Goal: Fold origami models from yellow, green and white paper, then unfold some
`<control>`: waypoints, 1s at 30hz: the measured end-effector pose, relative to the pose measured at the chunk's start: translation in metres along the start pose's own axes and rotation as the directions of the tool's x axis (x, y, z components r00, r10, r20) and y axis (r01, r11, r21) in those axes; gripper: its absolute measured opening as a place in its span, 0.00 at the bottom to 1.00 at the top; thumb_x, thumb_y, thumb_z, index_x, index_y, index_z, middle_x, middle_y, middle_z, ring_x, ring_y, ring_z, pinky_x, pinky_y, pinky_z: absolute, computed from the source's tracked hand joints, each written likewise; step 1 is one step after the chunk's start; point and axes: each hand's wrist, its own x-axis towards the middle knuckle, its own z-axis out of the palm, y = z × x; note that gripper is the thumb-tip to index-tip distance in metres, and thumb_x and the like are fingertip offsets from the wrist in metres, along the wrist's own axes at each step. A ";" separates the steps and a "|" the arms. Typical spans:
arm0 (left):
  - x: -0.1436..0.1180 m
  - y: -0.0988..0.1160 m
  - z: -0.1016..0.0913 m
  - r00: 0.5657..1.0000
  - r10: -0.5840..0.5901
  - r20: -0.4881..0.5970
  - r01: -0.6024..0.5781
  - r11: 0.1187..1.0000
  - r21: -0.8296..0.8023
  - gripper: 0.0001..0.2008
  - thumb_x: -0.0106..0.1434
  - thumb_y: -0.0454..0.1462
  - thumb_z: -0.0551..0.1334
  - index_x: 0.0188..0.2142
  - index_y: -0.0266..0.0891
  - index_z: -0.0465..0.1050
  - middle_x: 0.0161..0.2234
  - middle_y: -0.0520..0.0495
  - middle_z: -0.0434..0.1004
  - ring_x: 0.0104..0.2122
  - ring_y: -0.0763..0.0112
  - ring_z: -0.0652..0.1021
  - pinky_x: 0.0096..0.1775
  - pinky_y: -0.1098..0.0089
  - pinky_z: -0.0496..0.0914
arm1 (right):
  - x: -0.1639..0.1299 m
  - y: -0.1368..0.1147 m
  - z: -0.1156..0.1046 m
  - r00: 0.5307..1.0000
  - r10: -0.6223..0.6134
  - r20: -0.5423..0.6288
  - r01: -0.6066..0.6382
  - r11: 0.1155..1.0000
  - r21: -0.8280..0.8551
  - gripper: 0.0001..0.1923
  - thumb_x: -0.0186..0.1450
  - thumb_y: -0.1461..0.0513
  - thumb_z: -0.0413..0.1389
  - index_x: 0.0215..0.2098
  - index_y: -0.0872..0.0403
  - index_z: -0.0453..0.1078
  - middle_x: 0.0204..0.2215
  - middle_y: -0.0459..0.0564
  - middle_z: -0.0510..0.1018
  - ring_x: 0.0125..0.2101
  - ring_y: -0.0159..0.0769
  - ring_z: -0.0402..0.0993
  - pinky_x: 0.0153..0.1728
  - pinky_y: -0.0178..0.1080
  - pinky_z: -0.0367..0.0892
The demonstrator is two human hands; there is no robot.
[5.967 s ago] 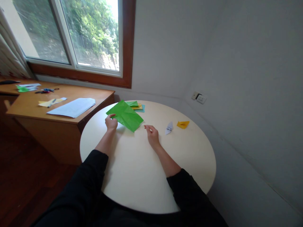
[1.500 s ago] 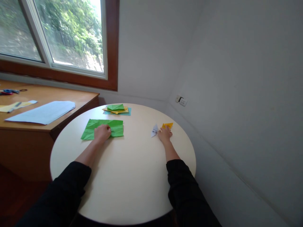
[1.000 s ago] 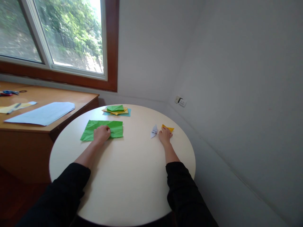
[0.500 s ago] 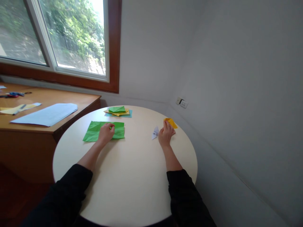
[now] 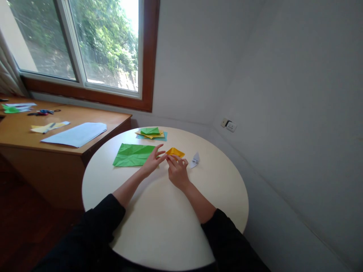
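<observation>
My right hand grips a small folded yellow paper piece near the middle of the round white table. My left hand reaches toward it with fingers spread, its fingertips close to the yellow piece's left edge. A creased green paper sheet lies flat just left of my left hand. A small folded white paper figure rests on the table to the right of my right hand.
A stack of green, yellow and teal papers sits at the table's far side. A wooden desk on the left carries a pale blue sheet, paper scraps and scissors. Grey walls close in on the right, with a socket.
My right hand picked up the yellow piece from the right and carried it to the table's middle. My left hand let go of the green sheet and moved right toward the yellow piece.
</observation>
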 end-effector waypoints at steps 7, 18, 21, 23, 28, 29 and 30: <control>-0.001 -0.009 0.001 0.995 -0.075 0.061 0.079 0.994 -0.072 0.30 0.53 0.45 0.62 0.54 0.40 0.59 0.38 0.45 0.74 0.37 0.69 0.75 0.38 0.69 0.68 | -0.002 -0.010 0.002 0.988 -0.139 0.071 0.135 0.989 0.057 0.22 0.60 0.71 0.45 0.51 0.54 0.63 0.48 0.53 0.72 0.54 0.39 0.58 0.51 0.45 0.45; 0.008 -0.020 -0.005 0.992 -0.058 -0.112 0.051 0.997 -0.061 0.19 0.52 0.46 0.60 0.38 0.36 0.71 0.38 0.45 0.74 0.38 0.67 0.73 0.41 0.68 0.67 | 0.001 -0.011 -0.001 0.972 -0.231 0.029 0.222 0.957 0.187 0.22 0.60 0.70 0.43 0.50 0.56 0.65 0.49 0.55 0.70 0.53 0.39 0.60 0.51 0.46 0.59; 0.008 -0.018 -0.005 0.989 -0.076 -0.128 0.066 0.995 -0.077 0.19 0.52 0.47 0.60 0.38 0.35 0.71 0.37 0.45 0.74 0.38 0.67 0.73 0.40 0.67 0.67 | 0.001 -0.011 0.000 0.975 -0.222 0.012 0.217 0.961 0.173 0.22 0.59 0.71 0.42 0.49 0.57 0.66 0.48 0.57 0.70 0.52 0.39 0.61 0.51 0.45 0.60; 0.008 -0.017 -0.005 0.988 -0.081 -0.134 0.072 0.995 -0.076 0.19 0.52 0.47 0.59 0.37 0.35 0.71 0.36 0.45 0.74 0.38 0.67 0.73 0.40 0.67 0.68 | 0.001 -0.011 -0.001 0.977 -0.212 0.017 0.206 0.964 0.168 0.21 0.59 0.71 0.42 0.49 0.57 0.65 0.48 0.57 0.70 0.52 0.39 0.61 0.50 0.45 0.61; 0.006 -0.014 -0.003 0.984 -0.126 -0.129 0.110 0.986 -0.127 0.19 0.51 0.48 0.60 0.36 0.36 0.71 0.36 0.46 0.74 0.37 0.68 0.73 0.39 0.68 0.68 | 0.002 -0.014 -0.004 0.985 -0.169 0.040 0.160 0.975 0.157 0.21 0.60 0.70 0.44 0.51 0.57 0.63 0.46 0.56 0.71 0.48 0.40 0.63 0.48 0.44 0.61; 0.006 -0.014 -0.003 0.981 -0.147 -0.123 0.129 0.981 -0.145 0.19 0.51 0.48 0.60 0.37 0.36 0.70 0.35 0.46 0.73 0.36 0.68 0.73 0.38 0.68 0.68 | 0.002 -0.015 -0.004 0.987 -0.155 0.044 0.147 0.978 0.151 0.21 0.60 0.70 0.44 0.51 0.57 0.63 0.46 0.56 0.71 0.48 0.40 0.63 0.47 0.44 0.60; 0.005 -0.013 -0.003 0.979 -0.167 -0.118 0.147 0.976 -0.160 0.19 0.51 0.48 0.61 0.37 0.37 0.70 0.35 0.47 0.73 0.35 0.69 0.73 0.36 0.69 0.69 | 0.002 -0.015 -0.004 0.989 -0.142 0.048 0.134 0.981 0.142 0.21 0.60 0.70 0.44 0.52 0.57 0.62 0.46 0.56 0.71 0.48 0.40 0.63 0.48 0.44 0.59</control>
